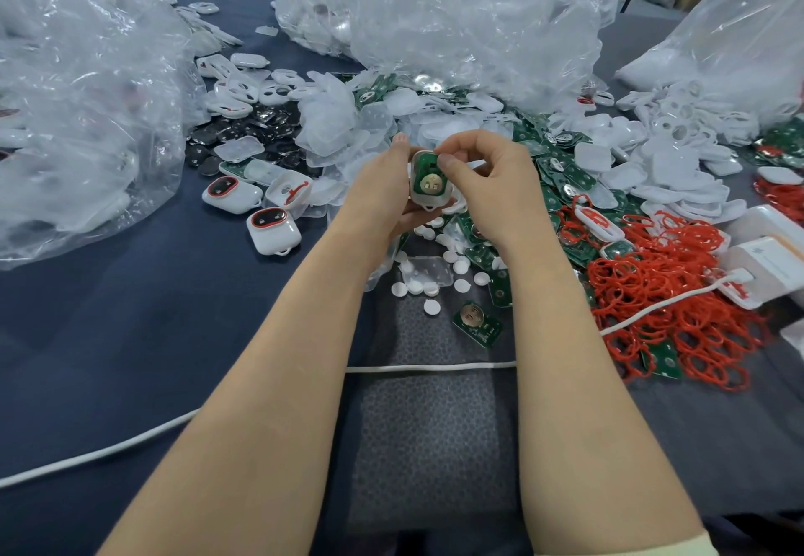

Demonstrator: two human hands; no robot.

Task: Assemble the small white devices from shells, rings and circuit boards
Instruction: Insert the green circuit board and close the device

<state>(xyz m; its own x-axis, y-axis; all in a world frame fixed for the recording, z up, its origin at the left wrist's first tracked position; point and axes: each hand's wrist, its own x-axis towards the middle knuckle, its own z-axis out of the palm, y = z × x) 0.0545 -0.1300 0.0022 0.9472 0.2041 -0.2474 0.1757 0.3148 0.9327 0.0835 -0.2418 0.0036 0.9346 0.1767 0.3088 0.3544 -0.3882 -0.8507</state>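
On the left of the blue tabletop [108, 316] lie two closed white devices [230, 195] with red rings around their dark windows. In the middle, held up above the tabletop, the left hand [383, 194] curls around a white shell [428, 203] from the left and from below. A green circuit board [428, 181] sits inside the shell, and the right hand [487, 181] pinches its top edge with thumb and finger. To the right lies a big pile of loose red rings [678, 307].
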